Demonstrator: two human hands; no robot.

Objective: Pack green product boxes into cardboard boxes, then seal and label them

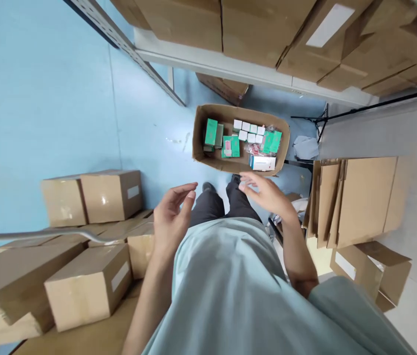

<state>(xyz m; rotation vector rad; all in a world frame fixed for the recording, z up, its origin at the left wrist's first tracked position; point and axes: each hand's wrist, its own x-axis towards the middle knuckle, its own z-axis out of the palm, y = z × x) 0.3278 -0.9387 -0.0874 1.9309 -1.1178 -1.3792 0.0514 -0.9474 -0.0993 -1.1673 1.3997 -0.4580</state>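
Observation:
My left hand [174, 209] is held in the air in front of my body, fingers curved and apart from the thumb, with nothing in it. Opposite it, my right hand [263, 192] hovers with its fingers stretched out, also holding nothing. Beyond both hands an open cardboard box [195, 133] stands on the floor by my feet. Inside it lie green boxes [211, 132], several small white boxes [246, 126] in rows and a flat white box [262, 163]. Neither hand touches the box; the right one is nearer to it.
Closed cartons [79, 291] are stacked at my left, with a grey bar [46, 236] crossing above them. A metal shelf [216, 61] loaded with cartons runs ahead. Flattened cardboard [367, 197] and an open carton [360, 268] stand at my right. A black stand [323, 118] is at the far right.

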